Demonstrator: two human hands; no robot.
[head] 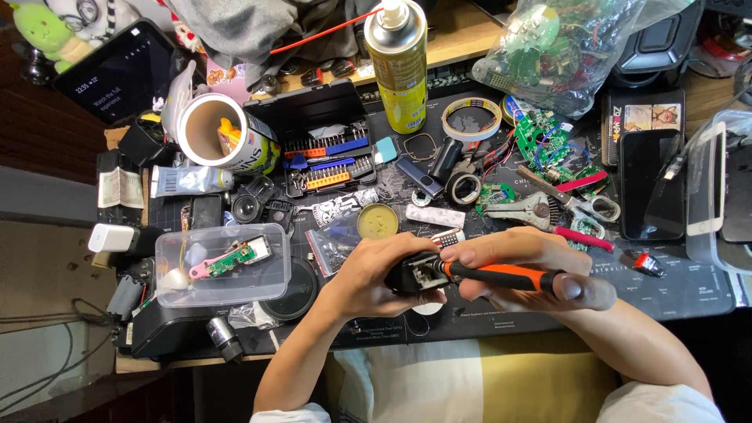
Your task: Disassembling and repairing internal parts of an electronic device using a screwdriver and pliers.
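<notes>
Gripping a small black device with the left hand at centre frame; right hand closing round an orange screwdriver, lying horizontally, tip pointing left into the device

A dark tablet screen is seen lit at the far left corner of the worktop. A yellow spray can is stood upright at the back. A clear bag of green circuit boards is laid beside it. A black phone screen is laid flat at the right.
</notes>
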